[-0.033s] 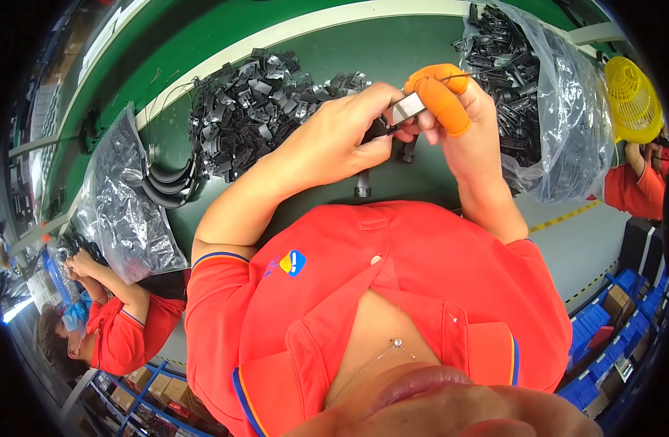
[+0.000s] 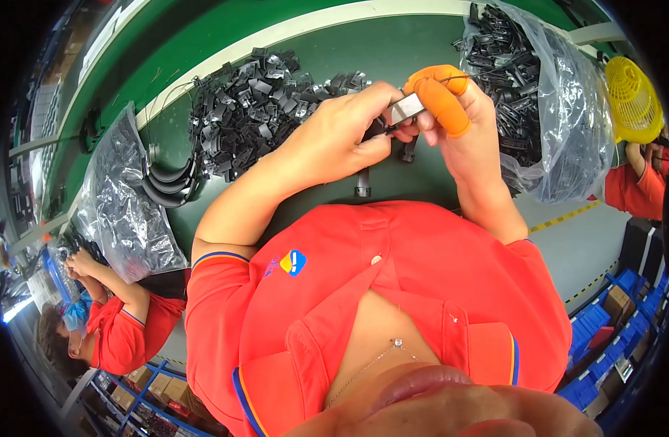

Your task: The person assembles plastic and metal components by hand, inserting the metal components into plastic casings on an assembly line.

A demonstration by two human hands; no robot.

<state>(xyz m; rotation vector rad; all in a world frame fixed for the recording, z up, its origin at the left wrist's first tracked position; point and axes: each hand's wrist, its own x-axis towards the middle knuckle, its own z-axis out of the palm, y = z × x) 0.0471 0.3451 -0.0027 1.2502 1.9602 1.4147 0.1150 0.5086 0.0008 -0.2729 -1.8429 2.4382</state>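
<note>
Both my hands meet above the green bench, fingers closed around a small black plastic part with a shiny rectangular face point(image 2: 406, 108). My left hand point(image 2: 342, 131) grips it from the left, thumb and forefinger at its edge. On the other side, my right hand point(image 2: 462, 120) wears orange finger cots point(image 2: 444, 105) on two fingers and pinches the part's right end. A thin dark wire point(image 2: 462, 76) runs by the right fingers. Below the hands, a black cylindrical piece point(image 2: 362, 183) lies near the bench's front edge. My fingers hide part of what I hold.
Left of my hands spreads a heap of small black parts point(image 2: 247, 109). Black curved headbands point(image 2: 167, 182) lie beside a clear plastic bag point(image 2: 123, 197). At right, an open bag point(image 2: 575, 124) holds black pieces near a yellow basket point(image 2: 632, 98). Co-workers sit on both sides.
</note>
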